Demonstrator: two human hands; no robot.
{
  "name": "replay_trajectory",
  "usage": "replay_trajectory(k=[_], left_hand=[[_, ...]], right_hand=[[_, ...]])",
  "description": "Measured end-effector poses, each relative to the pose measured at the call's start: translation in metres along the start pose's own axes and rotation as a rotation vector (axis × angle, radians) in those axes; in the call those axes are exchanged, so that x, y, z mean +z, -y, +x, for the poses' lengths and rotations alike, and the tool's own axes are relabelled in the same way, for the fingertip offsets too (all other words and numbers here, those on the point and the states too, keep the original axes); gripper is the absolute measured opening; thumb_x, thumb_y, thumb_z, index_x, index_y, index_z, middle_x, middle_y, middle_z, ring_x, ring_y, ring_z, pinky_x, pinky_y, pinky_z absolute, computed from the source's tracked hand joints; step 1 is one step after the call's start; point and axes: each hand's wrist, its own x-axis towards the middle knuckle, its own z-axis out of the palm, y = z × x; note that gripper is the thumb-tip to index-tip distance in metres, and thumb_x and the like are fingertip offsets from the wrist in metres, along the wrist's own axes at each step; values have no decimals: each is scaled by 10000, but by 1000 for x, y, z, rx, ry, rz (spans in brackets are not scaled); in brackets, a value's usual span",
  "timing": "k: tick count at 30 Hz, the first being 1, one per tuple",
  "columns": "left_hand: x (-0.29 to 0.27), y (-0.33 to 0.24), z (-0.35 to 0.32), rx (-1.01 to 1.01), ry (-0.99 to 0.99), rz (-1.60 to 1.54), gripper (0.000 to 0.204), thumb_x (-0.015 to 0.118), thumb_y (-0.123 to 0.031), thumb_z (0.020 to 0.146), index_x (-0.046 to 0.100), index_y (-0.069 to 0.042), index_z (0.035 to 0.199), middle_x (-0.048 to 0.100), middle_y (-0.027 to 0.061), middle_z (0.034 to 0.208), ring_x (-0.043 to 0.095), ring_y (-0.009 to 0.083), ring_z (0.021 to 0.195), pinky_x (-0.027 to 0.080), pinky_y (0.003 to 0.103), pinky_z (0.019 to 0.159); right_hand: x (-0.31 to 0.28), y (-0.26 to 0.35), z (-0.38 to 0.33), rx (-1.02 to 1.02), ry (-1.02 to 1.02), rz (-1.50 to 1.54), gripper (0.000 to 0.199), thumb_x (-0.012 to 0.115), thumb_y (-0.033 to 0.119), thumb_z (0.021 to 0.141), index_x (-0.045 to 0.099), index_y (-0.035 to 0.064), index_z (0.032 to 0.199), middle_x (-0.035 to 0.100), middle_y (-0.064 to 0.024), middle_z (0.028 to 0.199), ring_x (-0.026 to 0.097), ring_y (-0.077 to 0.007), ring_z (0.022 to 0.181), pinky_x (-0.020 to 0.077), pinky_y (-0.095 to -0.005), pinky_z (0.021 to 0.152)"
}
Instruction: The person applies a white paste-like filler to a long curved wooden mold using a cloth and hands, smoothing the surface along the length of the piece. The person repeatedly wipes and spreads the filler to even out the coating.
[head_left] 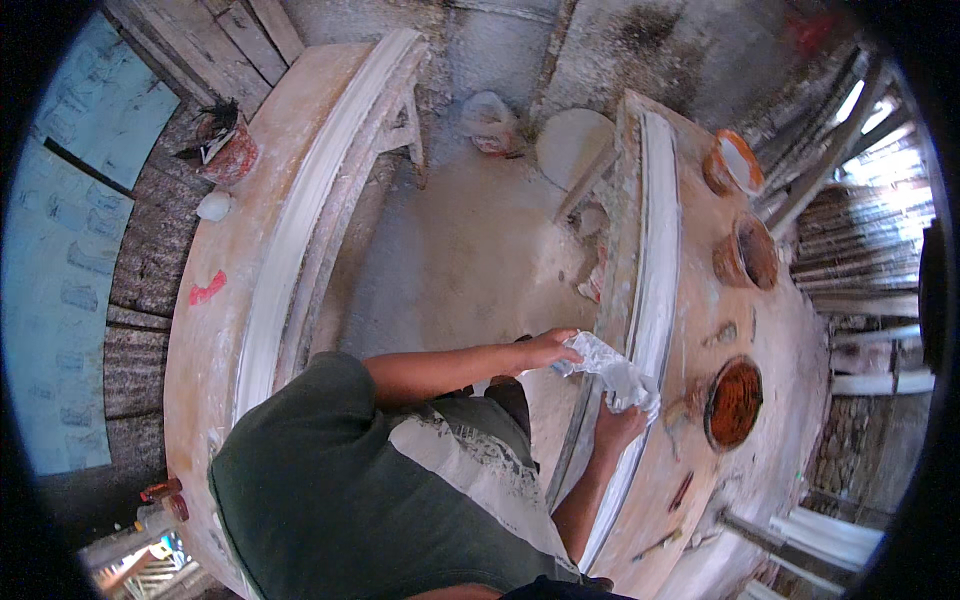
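My left hand [548, 350] pinches one end of a crumpled white sheet [600, 362], thin and slightly shiny like a plastic bag. At its other end my right hand [620, 424] is closed around the bunched part. The sheet hangs stretched between both hands, over the inner edge of the right-hand bench [700, 320]. Along that edge runs a long white moulding strip [655, 220], passing just beneath and beside my right hand. Some fingers are hidden by the folds of the sheet.
On the right bench stand an orange-rimmed bucket [735, 163], a clay-coloured pot [747, 252] and a round pan of reddish-brown material [734, 403]. Small tools [658, 545] lie nearer me. A left bench [225, 320] carries another white strip [290, 230] and a planter [228, 150]. A white bag [488, 120] sits on the floor.
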Motion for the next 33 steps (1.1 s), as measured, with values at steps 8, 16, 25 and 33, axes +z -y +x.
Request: replay_trajectory(k=[8,16,25,33], left_hand=[[-81,-11,131,98,-177,-79,520,669,-169,761,476,-21,1221,560,69,1165,493,170,1085,349,300,948],[-107,-95,182,50,-195,-47,549,659,-144,750,455,-34,1247,578,79,1112,523,182,1047,394,330,908],[-138,-118,267,-62,149,-44,359,585,-164,822,520,-43,1153,577,63,1087,542,184,987,408,315,853],[-142,-141,325,-199,397,63,225,524,-255,883,558,-97,1039,588,31,993,552,166,923,433,329,811]], right_hand=[[86,-62,134,422,163,682,654,681,184,765,362,-66,1279,454,-218,1260,433,-298,1181,305,-405,1009],[102,-57,235,640,197,654,596,609,283,824,380,-38,1272,430,-215,1277,412,-316,1188,305,-388,1017],[139,-44,196,1153,-230,865,298,648,187,795,599,-10,1013,647,-98,849,593,-188,748,485,-335,707],[84,-50,135,1494,-1086,516,240,569,70,765,628,9,990,660,-122,871,629,-209,770,490,-348,662]])
